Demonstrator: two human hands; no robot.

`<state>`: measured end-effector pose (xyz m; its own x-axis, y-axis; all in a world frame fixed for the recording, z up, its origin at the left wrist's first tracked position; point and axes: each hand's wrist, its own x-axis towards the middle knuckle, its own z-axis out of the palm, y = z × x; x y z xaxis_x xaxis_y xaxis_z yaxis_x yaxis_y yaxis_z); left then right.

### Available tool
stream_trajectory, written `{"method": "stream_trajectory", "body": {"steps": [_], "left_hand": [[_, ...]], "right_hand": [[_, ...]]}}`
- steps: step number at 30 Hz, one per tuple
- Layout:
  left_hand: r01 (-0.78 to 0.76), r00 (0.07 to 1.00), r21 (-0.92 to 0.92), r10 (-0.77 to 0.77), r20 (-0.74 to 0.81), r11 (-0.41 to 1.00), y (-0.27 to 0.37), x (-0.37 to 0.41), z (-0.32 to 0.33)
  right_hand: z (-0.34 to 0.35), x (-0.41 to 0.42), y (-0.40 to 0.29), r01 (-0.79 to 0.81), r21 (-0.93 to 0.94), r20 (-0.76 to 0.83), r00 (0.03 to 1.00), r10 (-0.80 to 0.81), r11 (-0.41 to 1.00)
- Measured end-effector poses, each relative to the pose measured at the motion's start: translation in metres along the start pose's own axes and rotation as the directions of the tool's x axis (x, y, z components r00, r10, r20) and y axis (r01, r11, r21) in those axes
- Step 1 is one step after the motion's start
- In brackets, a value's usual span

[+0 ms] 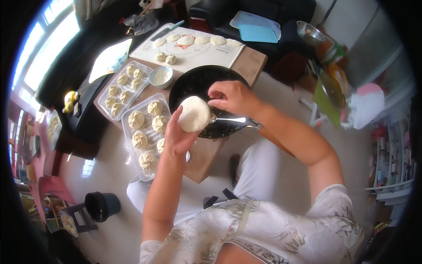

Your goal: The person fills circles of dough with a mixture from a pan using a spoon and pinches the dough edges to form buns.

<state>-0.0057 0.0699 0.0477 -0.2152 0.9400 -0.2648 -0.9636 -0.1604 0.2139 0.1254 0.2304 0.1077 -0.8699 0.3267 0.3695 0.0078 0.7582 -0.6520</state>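
A flat round dough wrapper (194, 114) lies in my left hand (179, 133), its pale face towards the camera. Just right of it, my right hand (232, 98) hovers over a black wok (188, 82) with curled fingers; nothing shows between them. A metal spoon (232, 119) rests in the wok beside chopped green filling, partly hidden. Pleated buns (139, 140) fill a clear plastic tray (124, 132) at the near left, and a second clear tray (105, 92) behind it holds smaller-looking ones. Several dough wrappers (202, 40) are lined up on a white kneading mat (211, 57), with two buns below them.
A small bowl of flour (161, 77) stands between the trays and wok. A knife (166, 31) lies on the mat's far left corner. Black sofas border the table (199, 165). A dark bucket (102, 207) stands on the floor at left, and a steel bowl (310, 33) is at the back right.
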Motion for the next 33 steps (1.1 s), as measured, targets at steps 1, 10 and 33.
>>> {"method": "stream_trajectory", "body": {"steps": [1,10,33], "left_hand": [[-0.021,1.0,0.021,0.021,-0.008,1.0,0.002,-0.008,-0.006],[-0.23,0.93,0.257,0.29,-0.225,0.939,-0.007,-0.069,-0.032],[-0.182,0.927,0.218,0.242,-0.287,0.959,-0.004,-0.085,-0.048]], "right_hand": [[-0.005,-0.005,0.013,-0.051,-0.101,-0.005,0.999,0.051,0.994],[0.035,-0.034,0.082,-0.222,-0.545,0.402,0.776,0.485,0.808],[0.032,-0.002,0.094,-0.58,0.061,0.484,0.729,0.484,0.812]]}}
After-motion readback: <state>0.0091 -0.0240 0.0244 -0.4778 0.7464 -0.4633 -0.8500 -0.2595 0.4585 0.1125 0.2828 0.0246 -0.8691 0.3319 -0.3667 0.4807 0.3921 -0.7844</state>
